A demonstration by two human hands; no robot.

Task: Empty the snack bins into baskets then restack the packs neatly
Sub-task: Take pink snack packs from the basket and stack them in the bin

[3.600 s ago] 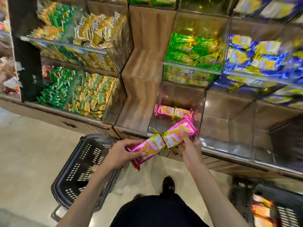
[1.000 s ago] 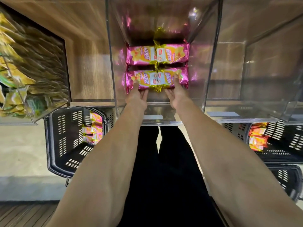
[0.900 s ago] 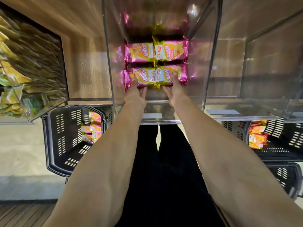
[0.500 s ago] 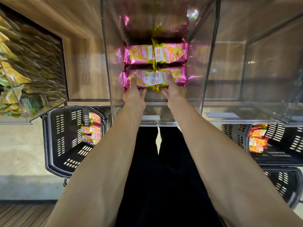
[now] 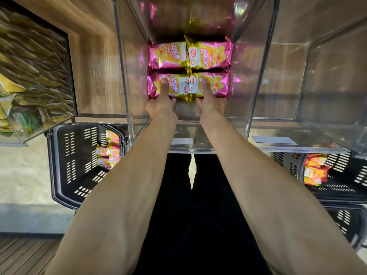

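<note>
Light: warm, fairly bright
Glare: pink reflections on the clear bin (image 5: 127, 76) walls
Blur: left shelf packs (image 5: 29, 76) smeared (pretty bad)
Edges: fisheye bending

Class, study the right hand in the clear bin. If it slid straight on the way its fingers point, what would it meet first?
Probably the rear right pink pack, lying just beyond the front pack that the right hand now touches; depth is hard to judge.
</note>
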